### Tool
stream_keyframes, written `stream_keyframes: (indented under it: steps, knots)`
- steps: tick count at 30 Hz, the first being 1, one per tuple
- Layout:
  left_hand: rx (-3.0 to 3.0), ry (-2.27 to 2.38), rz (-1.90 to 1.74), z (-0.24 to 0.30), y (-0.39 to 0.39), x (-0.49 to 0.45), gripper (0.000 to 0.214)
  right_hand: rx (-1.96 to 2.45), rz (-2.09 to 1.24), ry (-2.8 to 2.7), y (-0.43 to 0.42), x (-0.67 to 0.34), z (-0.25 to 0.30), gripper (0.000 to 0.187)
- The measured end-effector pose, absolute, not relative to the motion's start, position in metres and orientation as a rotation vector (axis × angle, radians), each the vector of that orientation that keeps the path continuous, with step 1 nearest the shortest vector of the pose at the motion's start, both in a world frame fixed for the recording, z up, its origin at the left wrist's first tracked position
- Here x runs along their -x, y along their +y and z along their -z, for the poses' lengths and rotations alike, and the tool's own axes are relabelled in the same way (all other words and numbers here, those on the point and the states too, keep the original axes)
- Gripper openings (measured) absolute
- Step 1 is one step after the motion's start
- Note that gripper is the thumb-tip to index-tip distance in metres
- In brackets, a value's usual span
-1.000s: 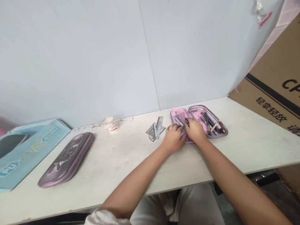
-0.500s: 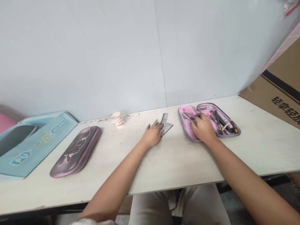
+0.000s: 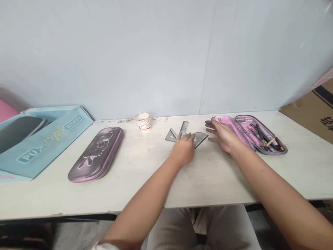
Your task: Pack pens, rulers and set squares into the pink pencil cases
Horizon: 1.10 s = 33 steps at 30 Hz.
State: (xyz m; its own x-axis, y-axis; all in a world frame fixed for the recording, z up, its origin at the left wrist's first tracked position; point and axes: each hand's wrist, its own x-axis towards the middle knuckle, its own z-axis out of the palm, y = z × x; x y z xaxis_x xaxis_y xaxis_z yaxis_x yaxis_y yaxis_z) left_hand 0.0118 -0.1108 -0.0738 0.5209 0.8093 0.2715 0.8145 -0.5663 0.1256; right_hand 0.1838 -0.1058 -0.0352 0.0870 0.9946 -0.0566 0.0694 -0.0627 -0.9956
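My left hand rests over a small group of clear drawing tools on the white table, with its fingertips at a steel ruler and a grey protractor. A triangular set square lies just left of those fingers. My right hand hovers with fingers spread, just left of an open pink pencil case. It touches the case's near half and holds nothing. Several pens and pencils lie in the case's far half.
A closed dark purple pencil case lies left of my hands, with a small white paper cup behind it. A blue printed box sits at the far left. A cardboard carton stands beyond the right table end, and a pale wall backs the table.
My right hand has come out of the pencil case with its fingers spread. My left hand has shifted right over the tools, and a protractor now lies beside the ruler. The view has turned left.
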Motion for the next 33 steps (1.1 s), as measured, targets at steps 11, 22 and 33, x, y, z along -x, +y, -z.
stream_keyframes:
  steps: [11, 22, 33]
  knots:
    - [2.811, -1.585, 0.570, 0.074, -0.119, -0.023, 0.047, 1.424, -1.193, -0.969, -0.086, -0.165, 0.049, 0.051]
    - [2.956, -1.274, 0.928, 0.076, -0.122, -0.041, 0.046, 1.527, -0.645, -1.584, -0.103, -0.188, 0.062, 0.054]
    - [3.017, -1.194, 0.576, 0.066, -0.125, -0.129, 0.049, 1.709, -0.083, -1.646, -0.117, -0.276, 0.080, 0.049]
